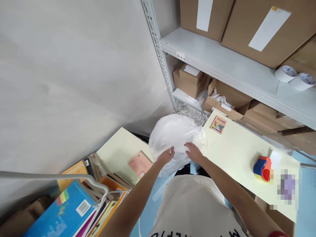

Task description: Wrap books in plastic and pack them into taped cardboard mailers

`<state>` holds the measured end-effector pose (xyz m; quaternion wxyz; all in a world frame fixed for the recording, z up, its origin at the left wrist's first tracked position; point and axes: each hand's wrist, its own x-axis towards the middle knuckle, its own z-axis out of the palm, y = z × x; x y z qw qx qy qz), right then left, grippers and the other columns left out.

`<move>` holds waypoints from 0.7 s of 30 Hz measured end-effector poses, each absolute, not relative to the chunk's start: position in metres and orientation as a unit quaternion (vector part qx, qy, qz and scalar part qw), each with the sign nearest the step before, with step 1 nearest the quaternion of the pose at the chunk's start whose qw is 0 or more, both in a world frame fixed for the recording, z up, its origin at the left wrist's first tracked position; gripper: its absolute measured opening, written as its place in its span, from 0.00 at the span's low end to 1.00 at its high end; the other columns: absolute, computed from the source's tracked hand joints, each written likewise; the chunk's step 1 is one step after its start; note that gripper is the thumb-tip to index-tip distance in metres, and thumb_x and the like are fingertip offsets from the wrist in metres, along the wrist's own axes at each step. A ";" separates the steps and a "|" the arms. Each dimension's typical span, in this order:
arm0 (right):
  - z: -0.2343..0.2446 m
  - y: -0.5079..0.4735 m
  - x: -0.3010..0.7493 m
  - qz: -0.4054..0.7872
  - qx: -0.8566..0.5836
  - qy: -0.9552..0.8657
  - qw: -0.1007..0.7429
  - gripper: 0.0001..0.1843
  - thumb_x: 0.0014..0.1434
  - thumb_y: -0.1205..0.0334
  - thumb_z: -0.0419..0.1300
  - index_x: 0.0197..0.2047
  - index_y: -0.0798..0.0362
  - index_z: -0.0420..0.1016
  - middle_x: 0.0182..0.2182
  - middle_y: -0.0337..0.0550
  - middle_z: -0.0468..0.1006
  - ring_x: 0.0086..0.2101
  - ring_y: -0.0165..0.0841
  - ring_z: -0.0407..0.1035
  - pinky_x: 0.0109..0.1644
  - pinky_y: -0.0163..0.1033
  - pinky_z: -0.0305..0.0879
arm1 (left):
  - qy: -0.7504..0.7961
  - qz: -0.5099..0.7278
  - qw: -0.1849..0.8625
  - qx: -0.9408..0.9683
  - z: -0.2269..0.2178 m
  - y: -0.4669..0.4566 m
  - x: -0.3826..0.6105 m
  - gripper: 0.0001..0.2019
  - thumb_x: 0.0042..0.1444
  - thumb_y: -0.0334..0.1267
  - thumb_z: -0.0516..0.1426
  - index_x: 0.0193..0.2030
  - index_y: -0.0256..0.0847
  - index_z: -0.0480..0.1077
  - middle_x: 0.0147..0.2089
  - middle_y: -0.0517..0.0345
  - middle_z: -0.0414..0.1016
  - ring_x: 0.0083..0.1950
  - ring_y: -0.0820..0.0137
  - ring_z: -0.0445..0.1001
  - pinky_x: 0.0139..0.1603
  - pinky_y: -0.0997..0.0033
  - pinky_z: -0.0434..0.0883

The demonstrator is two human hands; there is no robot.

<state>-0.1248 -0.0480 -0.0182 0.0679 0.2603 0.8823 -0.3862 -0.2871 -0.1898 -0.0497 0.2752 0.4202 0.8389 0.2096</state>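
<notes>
A large white plastic bag (172, 133) sits bunched between two pale yellow tabletops, just below the shelf. My left hand (167, 154) pinches the bag's near edge with curled fingers. My right hand (194, 151) rests on the bag's right side, fingers bent down and gripping the plastic. Both arms reach forward over my light shirt.
The right pale yellow table (237, 151) carries a small colourful card (218, 124) and a red-and-blue tape dispenser (262, 168). The left table (118, 148) holds a pink booklet (139, 163). A stack of books (74, 207) lies at lower left. Metal shelves (222, 69) hold cardboard boxes and tape rolls (295, 77).
</notes>
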 end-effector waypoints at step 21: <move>0.088 0.029 -0.063 -0.451 0.373 0.778 -0.230 0.12 0.49 0.51 0.63 0.29 0.51 0.69 0.28 0.38 0.74 0.31 0.33 0.68 0.37 0.38 0.65 | 0.744 0.401 0.239 0.478 0.079 -0.140 -0.286 0.08 0.49 0.43 0.59 0.31 0.42 0.69 0.29 0.62 0.68 0.32 0.71 0.68 0.38 0.69 0.69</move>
